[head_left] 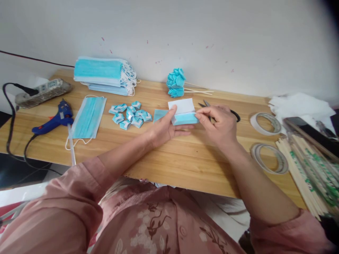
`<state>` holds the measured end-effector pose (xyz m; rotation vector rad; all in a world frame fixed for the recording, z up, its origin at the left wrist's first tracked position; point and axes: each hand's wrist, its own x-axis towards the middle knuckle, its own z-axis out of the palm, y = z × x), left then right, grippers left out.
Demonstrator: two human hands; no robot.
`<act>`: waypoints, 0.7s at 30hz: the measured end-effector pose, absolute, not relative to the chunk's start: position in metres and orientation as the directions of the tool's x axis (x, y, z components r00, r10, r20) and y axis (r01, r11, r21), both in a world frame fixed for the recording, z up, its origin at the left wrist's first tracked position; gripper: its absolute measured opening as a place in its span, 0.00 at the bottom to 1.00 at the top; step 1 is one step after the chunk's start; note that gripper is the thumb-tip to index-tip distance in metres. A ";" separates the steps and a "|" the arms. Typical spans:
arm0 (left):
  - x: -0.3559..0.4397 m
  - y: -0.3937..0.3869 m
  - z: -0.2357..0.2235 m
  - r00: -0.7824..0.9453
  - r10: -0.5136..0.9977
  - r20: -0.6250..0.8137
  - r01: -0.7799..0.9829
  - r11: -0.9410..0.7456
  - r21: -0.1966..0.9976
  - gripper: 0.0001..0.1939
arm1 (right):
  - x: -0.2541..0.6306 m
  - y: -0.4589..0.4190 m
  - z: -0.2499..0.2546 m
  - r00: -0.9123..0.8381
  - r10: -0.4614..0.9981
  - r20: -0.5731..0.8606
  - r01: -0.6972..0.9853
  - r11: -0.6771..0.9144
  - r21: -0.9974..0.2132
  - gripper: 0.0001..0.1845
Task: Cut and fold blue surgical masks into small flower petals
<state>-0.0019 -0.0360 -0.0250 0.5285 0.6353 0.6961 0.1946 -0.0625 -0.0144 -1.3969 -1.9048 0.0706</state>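
Grip clamped on both ends above the desk (169,160): left hand (165,129) and right hand (221,124) hold the sheet (184,113), blue strip (185,119) running lengthwise left to right, white flap (183,105) toward the wall (198,46). Scissors (235,115) are partly hidden by the right hand.

Left hand (169,125) is near mid-frame, thumb up top, fingers stretched out underneath. Right hand (219,123) is just right of it, thumb and index pinched together. Both forearms angle up from the bottom corners, pretty much bare.
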 end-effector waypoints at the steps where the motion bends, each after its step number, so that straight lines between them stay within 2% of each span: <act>1: -0.002 -0.036 -0.025 0.607 0.712 -0.352 -0.411 0.661 0.628 0.28 | 0.194 -0.063 -0.014 -0.110 0.837 0.536 0.793 0.399 -0.460 0.10; 3: -0.002 -0.037 -0.025 0.616 0.704 -0.353 -0.407 0.669 0.622 0.27 | 0.195 -0.062 -0.014 -0.121 0.839 0.530 0.787 0.406 -0.464 0.10; 6: -0.003 -0.036 -0.023 0.585 0.727 -0.359 -0.437 0.656 0.616 0.21 | 0.196 -0.062 -0.013 -0.176 0.838 0.516 0.763 0.448 -0.466 0.12; 11: -0.006 -0.027 -0.025 0.433 0.792 -0.431 -0.491 0.608 0.624 0.18 | 0.197 -0.064 -0.009 -0.383 0.778 0.498 0.605 0.619 -0.501 0.10; 14: -0.006 -0.024 -0.027 0.407 0.796 -0.448 -0.478 0.604 0.638 0.16 | 0.194 -0.068 -0.009 -0.454 0.772 0.445 0.585 0.635 -0.504 0.11; 16: -0.006 -0.026 -0.027 0.428 0.794 -0.431 -0.475 0.604 0.641 0.15 | 0.191 -0.069 -0.010 -0.422 0.809 0.410 0.640 0.586 -0.497 0.11; 21: -0.002 -0.034 -0.022 0.490 0.775 -0.399 -0.477 0.621 0.622 0.15 | 0.187 -0.072 -0.013 -0.195 0.893 0.406 0.728 0.409 -0.550 0.09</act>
